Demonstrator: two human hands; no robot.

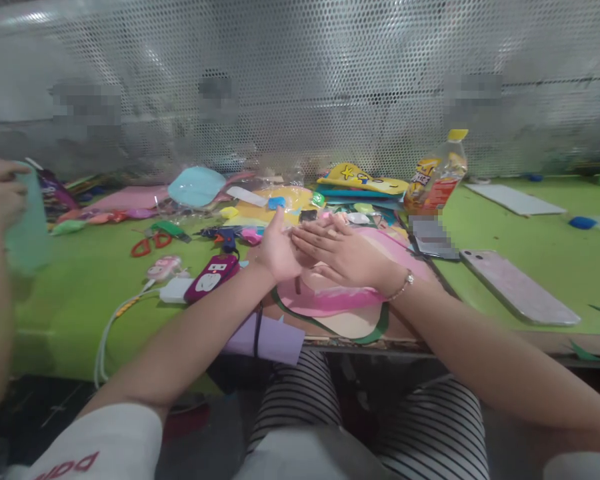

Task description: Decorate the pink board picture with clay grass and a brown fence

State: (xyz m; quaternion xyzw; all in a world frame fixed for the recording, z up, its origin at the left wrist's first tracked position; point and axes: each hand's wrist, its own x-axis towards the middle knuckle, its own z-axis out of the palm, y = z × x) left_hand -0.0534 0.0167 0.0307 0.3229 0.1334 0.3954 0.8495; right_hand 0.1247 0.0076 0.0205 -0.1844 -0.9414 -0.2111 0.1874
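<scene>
My left hand [280,255] is turned palm up over the craft pieces, its thumb stretched out and its other fingers mostly hidden. Across its palm lies my right hand [347,257], with fingers straight and flat. Whether anything small is between the palms is hidden. Beneath my hands are layered shapes: a pink sheet [300,303] with a bright pink curled edge, a cream sheet [353,325] and a dark green rim [380,328]. Left of my hands lie a blue glue gun [225,237] and a bright pink lump [253,235].
Another person's hand [3,190] holds a pale green sheet [27,227] at left. Red-handled scissors [153,243], a purple power strip [213,277] and its cables lie nearby. A bottle [437,175], dark phone [434,237] and pink phone [520,287] are right. Perforated metal [300,80] stands behind.
</scene>
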